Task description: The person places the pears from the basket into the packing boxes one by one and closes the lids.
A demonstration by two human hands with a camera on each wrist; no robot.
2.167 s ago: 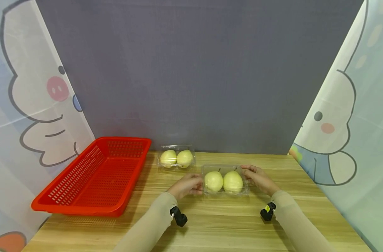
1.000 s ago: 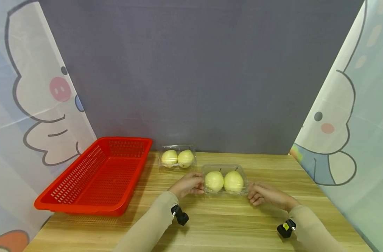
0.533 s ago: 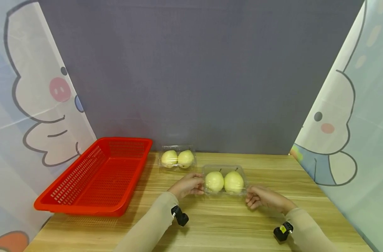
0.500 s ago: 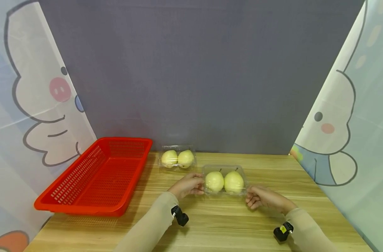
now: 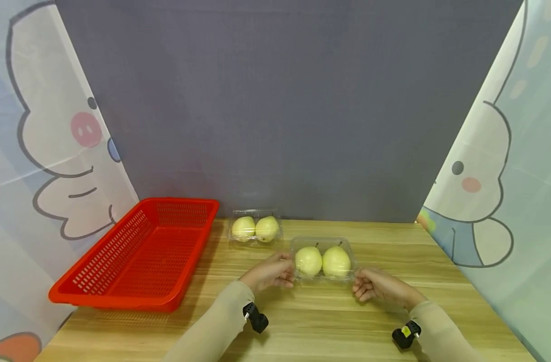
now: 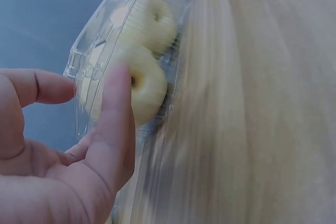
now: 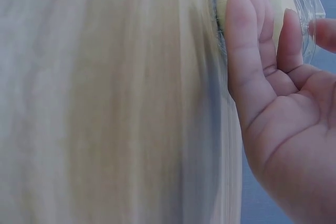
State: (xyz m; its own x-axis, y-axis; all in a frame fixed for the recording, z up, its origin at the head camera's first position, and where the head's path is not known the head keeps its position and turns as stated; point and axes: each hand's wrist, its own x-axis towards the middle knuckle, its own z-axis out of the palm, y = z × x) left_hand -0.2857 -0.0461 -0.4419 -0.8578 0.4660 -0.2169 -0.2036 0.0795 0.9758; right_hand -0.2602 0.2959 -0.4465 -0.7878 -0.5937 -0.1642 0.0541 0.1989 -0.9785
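Note:
A clear plastic clamshell box (image 5: 323,241) with two yellow pears (image 5: 336,261) lies on the wooden table, its lid down. At its left end is my left hand (image 5: 269,272), fingers loosely bent and spread; in the left wrist view one fingertip (image 6: 60,88) meets the box edge while a longer finger overlaps a pear. My right hand (image 5: 384,286) pinches the near right corner of the box, the other fingers bent underneath in the head view. The right wrist view shows fingertips (image 7: 290,22) on both sides of the plastic edge.
A second clear box (image 5: 255,213) with two pears stands farther back against the grey backdrop (image 5: 280,110). On the left is a red perforated basket (image 5: 150,301) with nothing in it. Printed curtains (image 5: 524,311) bound both sides of the table (image 5: 329,327).
My right hand has come down from the far right corner to the near right corner of the box. The left hand has just shifted slightly toward me. The box stays in place.

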